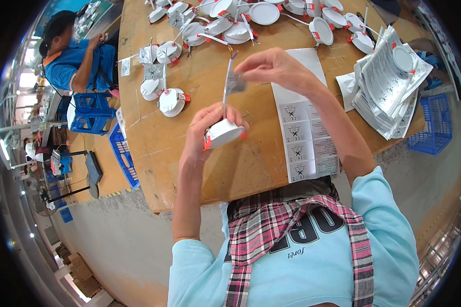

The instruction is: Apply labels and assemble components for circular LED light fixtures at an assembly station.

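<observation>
My left hand (198, 128) is closed around a round white downlight (223, 135) with red spring clips, held tilted above the table. Its white cable (226, 84) stands upright from the fixture, with thin bare-ended wires at the top. Thumb and fingers pinched, my right hand (281, 71) holds a small silvery label (235, 83) against or right beside the cable; whether it sticks there cannot be told. Under my right forearm lies a printed sheet of labels (307, 135), partly bare at its far end.
Several white downlights (264, 14) crowd the table's far side; two labelled ones (172, 102) lie at left. A thick stack of label sheets (386, 87) sits at right with a downlight on top. Blue crates (429, 128) flank the brown table (251, 174). A co-worker (79, 64) sits at far left.
</observation>
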A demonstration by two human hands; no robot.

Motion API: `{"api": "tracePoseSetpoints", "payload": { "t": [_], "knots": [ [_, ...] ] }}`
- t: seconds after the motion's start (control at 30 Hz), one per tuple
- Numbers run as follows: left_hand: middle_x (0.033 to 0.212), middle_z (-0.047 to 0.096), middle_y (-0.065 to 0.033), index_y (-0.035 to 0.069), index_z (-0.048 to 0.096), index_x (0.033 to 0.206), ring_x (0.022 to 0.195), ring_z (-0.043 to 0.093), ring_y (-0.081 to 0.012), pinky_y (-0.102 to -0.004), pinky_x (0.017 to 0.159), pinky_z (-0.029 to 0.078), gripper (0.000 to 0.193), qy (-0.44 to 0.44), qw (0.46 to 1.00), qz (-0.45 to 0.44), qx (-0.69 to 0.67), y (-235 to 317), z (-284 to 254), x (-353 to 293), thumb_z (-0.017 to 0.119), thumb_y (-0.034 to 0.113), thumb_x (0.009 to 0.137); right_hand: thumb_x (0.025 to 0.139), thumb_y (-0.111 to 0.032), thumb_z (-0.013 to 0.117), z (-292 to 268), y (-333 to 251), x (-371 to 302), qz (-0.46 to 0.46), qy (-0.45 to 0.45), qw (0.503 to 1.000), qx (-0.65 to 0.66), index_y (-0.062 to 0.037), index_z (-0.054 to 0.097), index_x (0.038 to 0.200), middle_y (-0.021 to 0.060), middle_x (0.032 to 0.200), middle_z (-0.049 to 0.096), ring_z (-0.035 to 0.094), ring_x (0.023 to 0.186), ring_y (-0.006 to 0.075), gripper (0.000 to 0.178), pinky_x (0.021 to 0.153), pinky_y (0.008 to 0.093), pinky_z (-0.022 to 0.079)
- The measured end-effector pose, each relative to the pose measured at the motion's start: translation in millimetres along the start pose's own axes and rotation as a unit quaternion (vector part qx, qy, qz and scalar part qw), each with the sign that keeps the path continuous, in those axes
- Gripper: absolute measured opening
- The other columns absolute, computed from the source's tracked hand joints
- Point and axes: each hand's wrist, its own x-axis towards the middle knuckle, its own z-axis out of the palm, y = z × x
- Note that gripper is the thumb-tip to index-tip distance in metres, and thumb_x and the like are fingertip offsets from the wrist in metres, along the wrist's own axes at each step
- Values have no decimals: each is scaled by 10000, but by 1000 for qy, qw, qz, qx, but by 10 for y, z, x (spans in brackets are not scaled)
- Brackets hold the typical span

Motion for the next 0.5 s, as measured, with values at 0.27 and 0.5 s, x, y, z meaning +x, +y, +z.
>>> {"api": "tracePoseSetpoints", "payload": {
  "t": [0.27, 0.5],
  "knots": [
    [852, 581, -149, -23, 617, 945, 791, 563, -314, -390, 703, 439, 157, 203, 637, 237, 705, 191, -585, 297, 531, 101, 903, 915, -208, 585, -210, -5, -11, -55, 186, 979, 61, 18, 655, 1049, 72, 926, 669, 626, 882, 119, 271, 841, 248, 487],
    [1045, 575, -201, -38, 557, 1117, 966, 546, -354, -411, 833, 427, 269, 300, 555, 307, 712, 394, -736, 580, 569, 97, 884, 918, -225, 589, -442, -29, -53, -88, 280, 953, 79, 8, 667, 1005, 54, 859, 662, 625, 823, 107, 261, 812, 246, 503]
  ]
}}
